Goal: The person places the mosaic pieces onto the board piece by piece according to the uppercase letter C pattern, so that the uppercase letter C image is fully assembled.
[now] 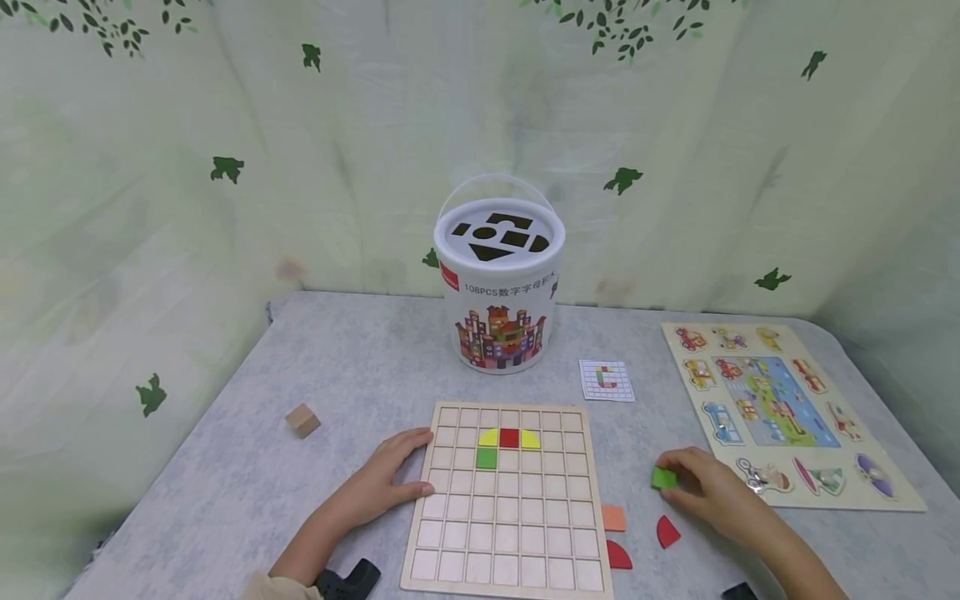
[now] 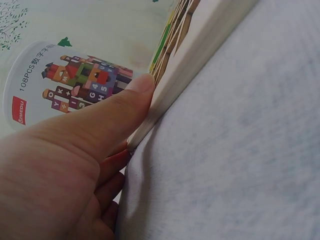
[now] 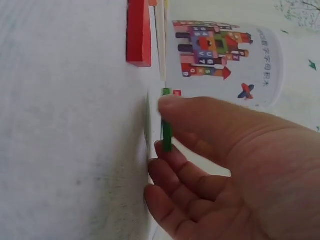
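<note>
My right hand [image 1: 703,490] pinches a green square block [image 1: 663,477] between thumb and fingertips, to the right of the gridded wooden board [image 1: 507,587]. In the right wrist view the green block [image 3: 167,131] shows edge-on, close over the table. My left hand [image 1: 384,477] rests against the board's left edge, thumb and fingers spread along it. Seen from the left wrist, the thumb [image 2: 142,84] touches the board's rim. In the upper grid cells lie a red square [image 1: 509,438] between two yellow quarter-circles [image 1: 530,439], with a green square [image 1: 487,458] under the left one.
Beside the board's right edge lie an orange square [image 1: 613,518] and two red quarter-circles [image 1: 667,532]. A pattern card [image 1: 606,392] lies behind, near a white bucket [image 1: 501,283]. A picture puzzle board [image 1: 907,500] is at right, a plain wooden cube [image 1: 303,421] at left.
</note>
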The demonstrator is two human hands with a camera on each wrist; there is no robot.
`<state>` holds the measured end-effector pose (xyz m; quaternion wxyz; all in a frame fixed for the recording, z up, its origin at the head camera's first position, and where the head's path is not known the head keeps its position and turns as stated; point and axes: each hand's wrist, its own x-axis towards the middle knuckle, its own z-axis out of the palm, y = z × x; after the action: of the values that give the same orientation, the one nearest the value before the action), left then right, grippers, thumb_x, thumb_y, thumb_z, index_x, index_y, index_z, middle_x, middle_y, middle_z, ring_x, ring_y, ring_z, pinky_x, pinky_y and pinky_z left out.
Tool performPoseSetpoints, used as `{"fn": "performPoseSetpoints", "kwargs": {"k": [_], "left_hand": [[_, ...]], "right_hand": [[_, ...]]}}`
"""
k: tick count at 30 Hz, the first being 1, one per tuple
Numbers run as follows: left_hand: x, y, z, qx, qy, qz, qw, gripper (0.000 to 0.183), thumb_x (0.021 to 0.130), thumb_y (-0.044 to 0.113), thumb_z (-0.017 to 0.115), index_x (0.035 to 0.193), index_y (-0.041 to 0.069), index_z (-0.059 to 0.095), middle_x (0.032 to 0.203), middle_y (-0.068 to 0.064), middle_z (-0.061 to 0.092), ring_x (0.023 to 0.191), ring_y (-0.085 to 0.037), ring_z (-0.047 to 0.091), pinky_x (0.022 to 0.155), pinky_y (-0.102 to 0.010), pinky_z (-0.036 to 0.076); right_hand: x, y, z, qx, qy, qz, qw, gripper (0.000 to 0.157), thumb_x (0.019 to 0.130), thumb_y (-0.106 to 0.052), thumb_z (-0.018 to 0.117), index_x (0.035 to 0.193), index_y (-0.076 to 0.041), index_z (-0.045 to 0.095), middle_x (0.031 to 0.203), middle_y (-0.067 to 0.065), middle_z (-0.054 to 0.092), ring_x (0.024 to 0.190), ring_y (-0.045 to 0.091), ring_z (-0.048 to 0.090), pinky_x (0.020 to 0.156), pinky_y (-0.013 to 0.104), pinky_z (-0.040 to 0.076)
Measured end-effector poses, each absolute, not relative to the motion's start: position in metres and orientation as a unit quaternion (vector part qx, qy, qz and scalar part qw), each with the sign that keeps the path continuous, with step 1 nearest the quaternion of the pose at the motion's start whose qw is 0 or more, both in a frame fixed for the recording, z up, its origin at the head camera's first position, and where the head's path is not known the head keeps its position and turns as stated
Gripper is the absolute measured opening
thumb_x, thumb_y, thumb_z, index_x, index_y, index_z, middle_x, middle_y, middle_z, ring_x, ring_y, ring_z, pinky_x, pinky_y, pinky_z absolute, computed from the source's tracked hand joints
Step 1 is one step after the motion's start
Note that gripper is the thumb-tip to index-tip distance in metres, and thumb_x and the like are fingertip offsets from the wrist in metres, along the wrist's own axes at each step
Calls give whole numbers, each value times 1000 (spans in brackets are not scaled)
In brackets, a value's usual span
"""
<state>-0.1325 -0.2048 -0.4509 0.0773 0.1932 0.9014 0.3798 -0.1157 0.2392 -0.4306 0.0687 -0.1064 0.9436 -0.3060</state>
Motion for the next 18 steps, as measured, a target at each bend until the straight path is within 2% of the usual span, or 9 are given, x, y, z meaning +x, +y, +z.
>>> {"fn": "performPoseSetpoints", "kwargs": {"k": [5,11,18], "left_hand": [[-132,-206,-451,197,900,380,77,76,77,47,64,137,10,36,140,-9,32,130,-31,23,101,-52,21],[-132,-206,-451,196,900,382,78,75,77,47,64,137,11,37,140,-8,32,130,-30,22,101,-52,21],[-133,-205,-451,197,900,381,77,75,77,47,64,137,11,37,140,-8,32,130,-30,22,101,-51,21]], "right_hand": [[-115,230,-421,-117,944,-302,59,30,77,-14,72,105,-11,61,99,-4,57,88,14,52,77,33,48],[-117,213,-407,-201,930,-309,-2,32,78,-8,70,109,-9,60,102,-7,56,89,10,53,74,28,49],[-127,174,-391,-267,898,-348,-24,31,81,-11,67,112,-13,59,105,-11,54,91,6,51,76,34,49]]}}
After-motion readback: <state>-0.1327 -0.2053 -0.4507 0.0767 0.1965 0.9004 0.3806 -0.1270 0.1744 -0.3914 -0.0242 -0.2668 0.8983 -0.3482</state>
